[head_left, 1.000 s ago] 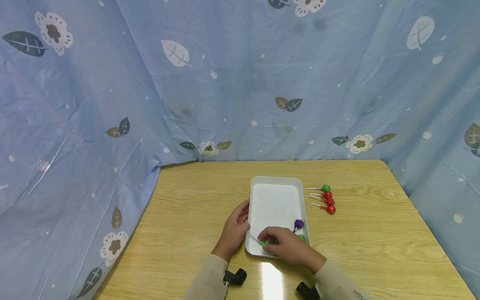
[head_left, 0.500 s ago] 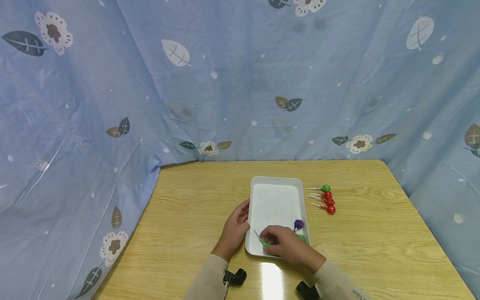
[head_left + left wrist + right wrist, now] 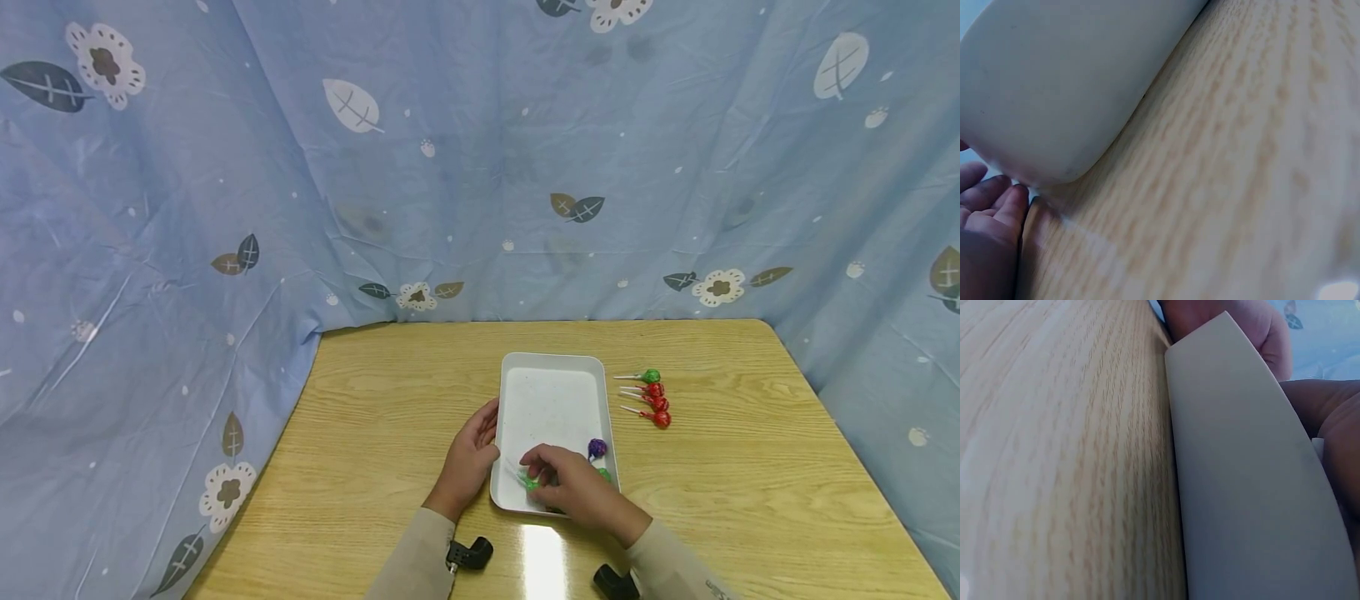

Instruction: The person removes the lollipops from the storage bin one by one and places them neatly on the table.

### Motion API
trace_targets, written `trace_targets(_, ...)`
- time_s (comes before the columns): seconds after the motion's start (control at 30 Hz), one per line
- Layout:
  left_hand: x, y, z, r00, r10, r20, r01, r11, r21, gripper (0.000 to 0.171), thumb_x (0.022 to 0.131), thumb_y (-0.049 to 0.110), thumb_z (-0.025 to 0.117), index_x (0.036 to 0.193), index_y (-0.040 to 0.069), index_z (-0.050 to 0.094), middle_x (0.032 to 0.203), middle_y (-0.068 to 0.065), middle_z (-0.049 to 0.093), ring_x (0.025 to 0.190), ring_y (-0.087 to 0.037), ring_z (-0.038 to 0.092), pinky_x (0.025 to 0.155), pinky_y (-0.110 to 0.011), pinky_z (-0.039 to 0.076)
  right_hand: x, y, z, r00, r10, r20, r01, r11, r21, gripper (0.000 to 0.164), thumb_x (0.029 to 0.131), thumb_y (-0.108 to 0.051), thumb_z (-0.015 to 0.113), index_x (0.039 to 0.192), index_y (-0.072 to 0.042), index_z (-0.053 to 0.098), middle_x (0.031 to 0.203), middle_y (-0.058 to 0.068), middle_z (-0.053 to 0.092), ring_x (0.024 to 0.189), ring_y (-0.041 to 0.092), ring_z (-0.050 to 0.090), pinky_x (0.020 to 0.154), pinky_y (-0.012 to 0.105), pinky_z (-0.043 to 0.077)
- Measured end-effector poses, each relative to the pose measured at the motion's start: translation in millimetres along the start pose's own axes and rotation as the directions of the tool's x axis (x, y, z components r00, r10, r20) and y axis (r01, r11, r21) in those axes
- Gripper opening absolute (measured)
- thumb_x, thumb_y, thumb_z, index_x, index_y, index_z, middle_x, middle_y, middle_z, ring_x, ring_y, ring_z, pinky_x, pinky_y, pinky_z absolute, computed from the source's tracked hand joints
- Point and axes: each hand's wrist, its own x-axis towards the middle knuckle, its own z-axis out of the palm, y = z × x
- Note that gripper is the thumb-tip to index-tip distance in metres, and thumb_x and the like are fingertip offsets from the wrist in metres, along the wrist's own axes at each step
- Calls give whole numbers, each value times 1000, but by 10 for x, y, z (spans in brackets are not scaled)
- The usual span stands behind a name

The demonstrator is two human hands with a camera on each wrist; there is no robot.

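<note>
A white tray [image 3: 551,400] lies on the table, its long sides running away from me. My left hand [image 3: 467,460] rests along the tray's left side, fingers fairly straight and thumb by the rim. Over the tray's near end my right hand [image 3: 573,490] pinches a green lollipop [image 3: 531,482], whose white stick is blurred and points up and left. A purple lollipop [image 3: 597,448] lies in the tray just beyond this hand. Another green lollipop [image 3: 603,475], partly covered by the hand, is at the right wall. The wrist views mostly show the tray's outer wall.
To the right of the tray, a green lollipop [image 3: 650,376] and several red lollipops [image 3: 661,419] lie in a column on the wooden table [image 3: 405,375], sticks to the left. A blue patterned curtain [image 3: 465,167] hangs behind and at both sides.
The green lollipop at my right fingertips has turned, its stick swinging from pointing left to more upward. The right hand has shifted very slightly; the left hand and tray stay put.
</note>
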Motion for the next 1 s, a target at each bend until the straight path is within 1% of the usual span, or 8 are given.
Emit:
trace_targets(0.07, -1, 2, -1, 1000, 3, 1, -3, 1000, 3, 79, 87, -13, 44, 166, -4, 36, 167, -22, 41, 153, -33, 42, 123, -37, 37, 1, 2, 5, 1000, -1, 4, 1, 999, -36, 30, 94, -7, 85, 121, -4, 73, 104, -3, 68, 95, 17, 66, 84, 33, 59)
trace_targets(0.17, 1, -7, -5, 1000, 8, 4, -8, 1000, 3, 79, 87, -14, 43, 166, -5, 36, 167, -23, 41, 153, -34, 42, 124, -38, 36, 3, 3, 13, 1000, -8, 4, 8, 995, -101, 22, 93, -13, 87, 111, -8, 76, 103, -7, 69, 96, 14, 65, 86, 35, 58)
trace_targets(0.27, -2, -5, -8, 1000, 12, 7, -12, 1000, -1, 79, 87, -14, 43, 166, -6, 35, 167, -23, 41, 153, -34, 42, 124, -39, 36, 7, 10, 20, 1000, -24, 2, 24, 989, -149, 18, 91, -17, 89, 103, -13, 76, 101, -9, 67, 94, 11, 62, 85, 35, 56)
trace_targets(0.37, -6, 4, -7, 1000, 14, 7, -14, 1000, -2, 79, 87, -14, 43, 166, -6, 36, 167, -23, 41, 153, -34, 42, 124, -39, 36, 10, 22, 28, 999, -38, 0, 37, 984, -172, 16, 92, -19, 89, 102, -15, 77, 99, -11, 65, 92, 8, 60, 82, 34, 55)
trace_targets(0.5, -12, 10, -7, 1000, 10, 3, -10, 1000, 3, 79, 87, -15, 43, 166, -5, 36, 167, -23, 41, 153, -33, 42, 124, -38, 36, 6, 33, 36, 999, -45, -22, 41, 985, -169, 14, 96, -19, 86, 105, -15, 76, 100, -12, 64, 90, 7, 61, 80, 33, 57)
trace_targets(0.63, -10, -6, -11, 1000, 7, 2, -7, 1000, 0, 80, 88, -15, 43, 166, -4, 36, 167, -22, 41, 154, -33, 41, 124, -39, 36, -10, 22, 39, 996, -41, -82, 29, 990, -137, 14, 98, -15, 83, 109, -15, 74, 104, -9, 62, 91, 8, 63, 78, 30, 59)
trace_targets(0.8, -7, -9, -14, 1000, -2, 5, 2, 1000, 10, 79, 89, -15, 44, 167, -4, 35, 168, -21, 41, 153, -32, 42, 124, -39, 36, -20, 14, 43, 987, -30, -158, 13, 994, -112, 14, 98, -9, 82, 109, -15, 75, 105, -8, 60, 91, 9, 62, 77, 28, 58)
trace_targets(1.0, 2, -10, -9, 1000, -12, -4, 12, 1000, 19, 79, 89, -13, 45, 167, -3, 37, 168, -19, 42, 153, -30, 43, 123, -36, 37, -27, 22, 37, 978, -53, -200, 35, 995, -91, 15, 98, -7, 81, 110, -13, 75, 106, -6, 63, 91, 11, 62, 77, 29, 58)
